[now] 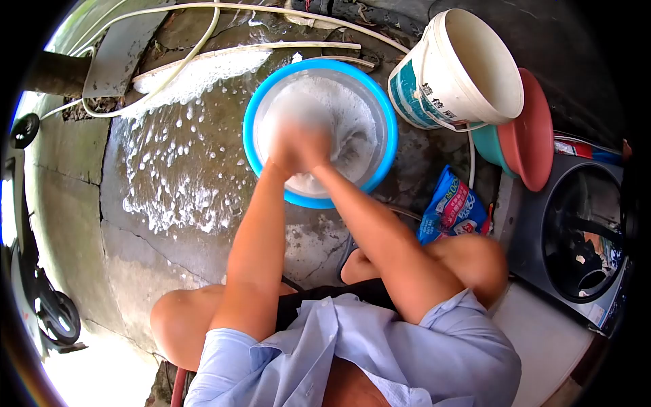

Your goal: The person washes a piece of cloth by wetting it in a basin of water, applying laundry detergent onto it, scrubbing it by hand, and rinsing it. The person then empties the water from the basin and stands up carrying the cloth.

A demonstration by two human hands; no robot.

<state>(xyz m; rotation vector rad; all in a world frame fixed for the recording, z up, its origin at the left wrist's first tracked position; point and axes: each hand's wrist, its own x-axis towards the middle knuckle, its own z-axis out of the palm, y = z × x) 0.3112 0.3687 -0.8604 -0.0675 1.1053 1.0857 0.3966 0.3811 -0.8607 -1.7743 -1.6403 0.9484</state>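
Note:
Both of my hands are close together over a round basin (pixel 388 146) with a bright blue rim, which holds foamy water (pixel 356 112). My left hand (pixel 286 146) and my right hand (pixel 315 144) overlap in the left half of the basin, side by side at the wrists. A pale blur covers the fingers, so their pose and anything they hold cannot be made out. White suds spread around them, with a darker swirl of water to their right.
A white bucket (pixel 441 64) stands right of the basin, beside a red basin (pixel 536 129) and a green one (pixel 491 146). Nearer are a blue detergent bag (pixel 454 207) and a front-loading washing machine (pixel 529 230). Suds (pixel 169 163) and a hose (pixel 196 51) lie left; scooter wheels (pixel 61 317) stand far left.

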